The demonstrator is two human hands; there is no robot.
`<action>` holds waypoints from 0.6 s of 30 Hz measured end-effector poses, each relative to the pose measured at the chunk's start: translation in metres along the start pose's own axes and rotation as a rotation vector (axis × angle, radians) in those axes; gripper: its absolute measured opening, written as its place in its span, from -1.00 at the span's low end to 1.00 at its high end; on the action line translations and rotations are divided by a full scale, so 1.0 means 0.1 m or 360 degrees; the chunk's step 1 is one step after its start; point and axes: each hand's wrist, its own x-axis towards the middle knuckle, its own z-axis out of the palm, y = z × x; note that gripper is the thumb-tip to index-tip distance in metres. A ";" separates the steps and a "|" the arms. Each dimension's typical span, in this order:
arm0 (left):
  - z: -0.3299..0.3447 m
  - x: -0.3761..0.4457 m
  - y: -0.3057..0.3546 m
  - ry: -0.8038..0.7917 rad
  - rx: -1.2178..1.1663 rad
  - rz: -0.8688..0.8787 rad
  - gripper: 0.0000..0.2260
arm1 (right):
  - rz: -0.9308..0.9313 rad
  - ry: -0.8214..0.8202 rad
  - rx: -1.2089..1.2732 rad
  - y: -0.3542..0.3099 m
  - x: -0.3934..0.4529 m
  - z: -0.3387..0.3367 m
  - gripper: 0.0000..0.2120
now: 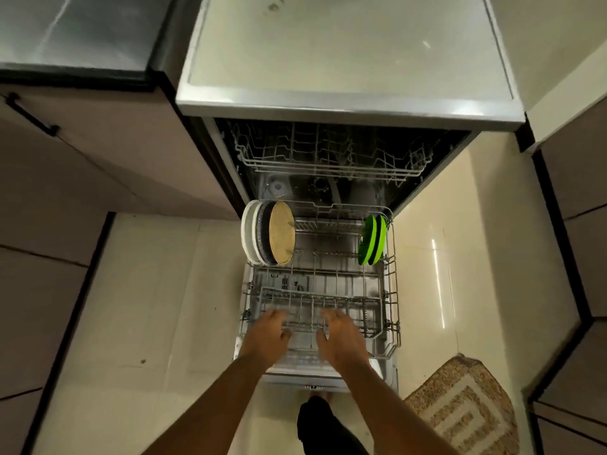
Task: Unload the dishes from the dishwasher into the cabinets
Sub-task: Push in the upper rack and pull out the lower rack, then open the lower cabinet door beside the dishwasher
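**Lower rack, drawn out: plates beyond both hands**

1. Dishwasher [348, 106], door down; we stand at its front edge.
2. Lower rack [392, 290], pulled out beneath our hands.
3. Plate stack [262, 238], on edge, far-left corner: ahead of our left hand [266, 336], the nearer one. Faces look sideways; rims run away from us.
4. Green plates [371, 239], on edge, far-right corner: ahead and right of our right hand [341, 339].
5. Both hands: fingers relaxed, spread over the near wires, gripping nothing.

To your right, a brown patterned floor mat [466, 408] lies on the glossy cream tiled floor [157, 307]; your dark-clad leg [323, 428] stands just beside it.
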 end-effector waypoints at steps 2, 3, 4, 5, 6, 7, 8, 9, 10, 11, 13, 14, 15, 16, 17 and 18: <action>-0.32 -0.09 0.08 0.0090 -0.0056 0.0010 -0.59 | -0.0026 0.0013 -0.0044 -0.22 0.02 -0.22 -0.54; -0.48 -0.16 0.11 0.0132 -0.0085 0.0008 -0.58 | -0.0062 0.0035 -0.0079 -0.35 0.02 -0.30 -0.54; -0.59 -0.21 0.12 0.0188 -0.0107 0.0008 -0.58 | -0.0086 0.0054 -0.0080 -0.45 0.02 -0.36 -0.53; -0.66 -0.21 0.14 0.0206 -0.0085 0.0020 -0.59 | -0.0079 0.0065 -0.0079 -0.49 0.03 -0.40 -0.53; -0.94 -0.50 0.01 0.0299 -0.0155 -0.0065 -0.60 | -0.0183 0.0017 -0.0138 -0.86 -0.06 -0.53 -0.52; -1.03 -0.57 -0.02 0.0320 -0.0147 -0.0085 -0.60 | -0.0190 -0.0006 -0.0160 -0.96 -0.08 -0.56 -0.51; -1.09 -0.63 -0.06 0.0334 -0.0146 -0.0085 -0.59 | -0.0205 -0.0015 -0.0167 -1.04 -0.06 -0.58 -0.50; -1.15 -0.70 -0.12 0.0328 -0.0142 -0.0119 -0.58 | -0.0220 -0.0042 -0.0165 -1.17 -0.08 -0.61 -0.50; -1.24 -0.81 -0.22 0.0338 -0.0157 -0.0152 -0.58 | -0.0269 -0.0068 -0.0193 -1.32 -0.09 -0.62 -0.50; -1.35 -0.93 -0.33 0.0357 -0.0172 -0.0192 -0.58 | -0.0305 -0.0072 -0.0227 -1.53 -0.13 -0.67 -0.51; -1.52 -1.07 -0.47 0.0386 -0.0182 -0.0219 -0.58 | -0.0362 -0.0079 -0.0219 -1.81 -0.14 -0.72 -0.53; -1.61 -1.13 -0.56 0.0430 -0.0204 -0.0220 -0.58 | -0.0412 -0.0048 -0.0214 -1.95 -0.13 -0.74 -0.53; -1.75 -1.25 -0.70 0.0485 -0.0235 -0.0255 -0.57 | -0.0467 -0.0044 -0.0256 -2.20 -0.15 -0.77 -0.53; -1.84 -1.34 -0.81 0.0519 -0.0281 -0.0267 -0.57 | -0.0519 -0.0024 -0.0264 -2.34 -0.13 -0.75 -0.53; -1.94 -1.44 -0.91 0.0538 -0.0304 -0.0278 -0.57 | -0.0536 -0.0028 -0.0259 -2.50 -0.15 -0.75 -0.53; -2.04 -1.56 -1.06 0.0576 -0.0330 -0.0290 -0.57 | -0.0575 -0.0023 -0.0247 -2.69 -0.17 -0.70 -0.52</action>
